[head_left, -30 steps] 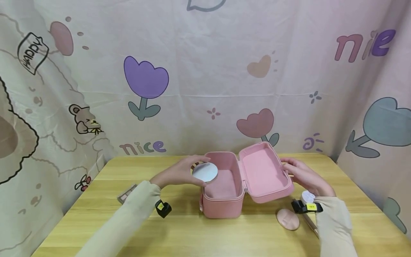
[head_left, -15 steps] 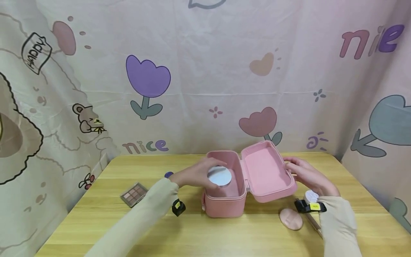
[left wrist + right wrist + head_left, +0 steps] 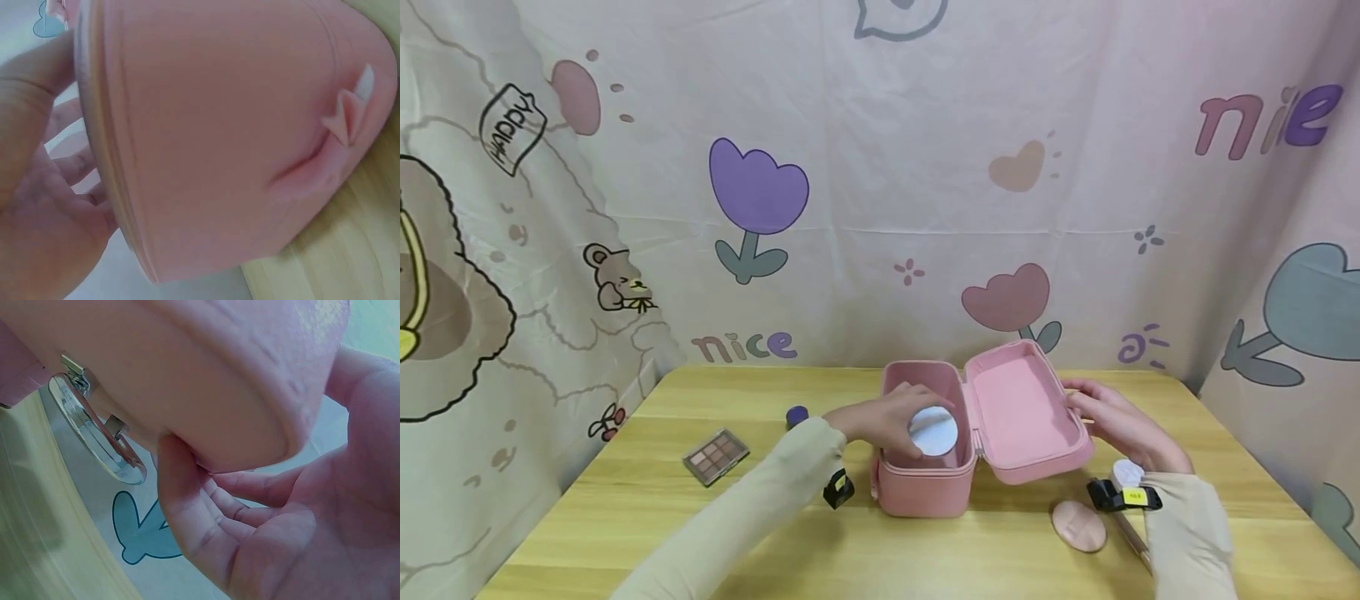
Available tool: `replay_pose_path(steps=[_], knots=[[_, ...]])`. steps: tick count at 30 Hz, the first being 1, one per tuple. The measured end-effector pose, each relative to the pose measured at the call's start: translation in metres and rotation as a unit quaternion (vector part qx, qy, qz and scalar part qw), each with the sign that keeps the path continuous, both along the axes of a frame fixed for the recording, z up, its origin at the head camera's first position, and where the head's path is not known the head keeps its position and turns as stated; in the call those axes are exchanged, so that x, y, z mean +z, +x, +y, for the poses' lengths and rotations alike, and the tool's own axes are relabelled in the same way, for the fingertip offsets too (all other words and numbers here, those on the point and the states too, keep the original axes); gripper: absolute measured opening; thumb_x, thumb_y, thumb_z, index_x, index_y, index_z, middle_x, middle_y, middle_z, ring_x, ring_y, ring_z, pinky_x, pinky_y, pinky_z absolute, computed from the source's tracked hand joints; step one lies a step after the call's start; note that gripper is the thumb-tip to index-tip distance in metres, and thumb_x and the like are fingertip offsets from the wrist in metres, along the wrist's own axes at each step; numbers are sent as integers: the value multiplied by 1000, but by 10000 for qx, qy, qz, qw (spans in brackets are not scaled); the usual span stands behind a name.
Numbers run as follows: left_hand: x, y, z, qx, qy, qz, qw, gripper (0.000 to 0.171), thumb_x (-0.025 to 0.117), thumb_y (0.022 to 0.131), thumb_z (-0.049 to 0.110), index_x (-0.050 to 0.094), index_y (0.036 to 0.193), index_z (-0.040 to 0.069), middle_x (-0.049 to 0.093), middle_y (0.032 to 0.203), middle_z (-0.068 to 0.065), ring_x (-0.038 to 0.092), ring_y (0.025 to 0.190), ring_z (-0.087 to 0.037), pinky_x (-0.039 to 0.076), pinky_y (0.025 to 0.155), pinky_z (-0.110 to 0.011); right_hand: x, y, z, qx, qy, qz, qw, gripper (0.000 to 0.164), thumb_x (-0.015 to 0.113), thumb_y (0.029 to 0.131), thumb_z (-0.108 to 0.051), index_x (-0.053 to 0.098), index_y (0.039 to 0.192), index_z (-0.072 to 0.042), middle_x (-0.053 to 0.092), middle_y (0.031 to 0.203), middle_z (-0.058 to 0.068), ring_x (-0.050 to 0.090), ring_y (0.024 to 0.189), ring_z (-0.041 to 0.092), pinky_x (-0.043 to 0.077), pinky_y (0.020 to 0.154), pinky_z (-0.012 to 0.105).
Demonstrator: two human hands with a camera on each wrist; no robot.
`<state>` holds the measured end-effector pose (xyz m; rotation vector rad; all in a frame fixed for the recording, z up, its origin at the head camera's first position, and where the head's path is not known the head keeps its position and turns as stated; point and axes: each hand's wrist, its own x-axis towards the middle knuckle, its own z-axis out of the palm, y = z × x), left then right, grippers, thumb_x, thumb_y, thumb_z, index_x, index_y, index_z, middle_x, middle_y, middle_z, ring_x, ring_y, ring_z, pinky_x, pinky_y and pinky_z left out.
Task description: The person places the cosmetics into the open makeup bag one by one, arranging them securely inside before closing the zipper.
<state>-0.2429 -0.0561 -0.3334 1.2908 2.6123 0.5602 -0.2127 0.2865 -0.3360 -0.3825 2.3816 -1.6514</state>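
Note:
A pink cosmetic case (image 3: 925, 493) stands with its lid (image 3: 1018, 417) folded out to the right. My left hand (image 3: 891, 417) reaches over the case's left rim and grips a round silvery-white disc (image 3: 934, 432) within the opening; its underside is hidden. In the left wrist view, the case's side wall (image 3: 206, 137) covers most of that hand's fingers. My right hand (image 3: 1123, 423) holds the lid's outer edge, and the right wrist view has its thumb and fingers around the lid's corner (image 3: 250, 419).
An eyeshadow palette (image 3: 717, 457) and a small dark-blue round item (image 3: 797, 416) lie left of the case. A beige powder puff (image 3: 1078, 526), a thin brown stick-like item (image 3: 1131, 537) and a small white round item (image 3: 1126, 473) lie near the right wrist. A printed cloth (image 3: 880, 208) hangs behind.
My left hand has moved right and down with the disc, from above the case's left rim into the opening. The right hand stays on the lid.

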Motion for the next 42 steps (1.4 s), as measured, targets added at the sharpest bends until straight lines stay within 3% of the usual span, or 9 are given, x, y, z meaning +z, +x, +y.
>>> replay_pose_path(steps=[5,16,20,27,35,42], knots=[[1,0,7,-248,-95,147,9995,74,83,71,13,51,138,16,50,135,-6,39,113,-20,36,92,-32,0,1,1,-18,-29,-27,10000,60,43,101,-20,19,140,19,40,132,32,52,103,16,49,88,33],[5,-2,14,-428,-263,121,9987,70,84,71,14,53,133,17,55,132,-1,41,110,-16,32,92,-28,2,1,-2,-76,53,-49,9999,59,43,101,-20,20,141,18,39,134,33,52,108,25,49,90,39],[6,-2,16,-387,-272,25,9989,70,85,71,14,53,134,16,54,131,-2,42,111,-18,35,91,-29,2,1,-1,-82,36,-45,9999,60,44,101,-20,20,141,18,40,133,33,53,107,23,49,89,37],[7,-7,15,-134,-55,-822,9965,80,82,76,13,41,145,10,45,143,-9,43,126,-19,39,100,-32,1,1,0,-70,-4,-63,10000,62,45,101,-22,19,141,18,42,131,30,52,104,20,48,88,36],[9,-9,7,-69,-58,-673,9977,58,67,91,18,44,143,7,48,141,-10,46,127,-28,37,104,-36,1,1,-1,-89,49,-62,9999,62,45,101,-23,20,141,17,42,131,30,51,106,22,48,89,37],[9,-10,4,130,-12,-639,9979,54,59,96,25,43,145,10,44,146,-8,37,135,-22,30,109,-37,1,1,-1,-92,84,-68,9999,62,44,101,-23,20,142,17,40,134,32,50,109,25,47,92,40]])
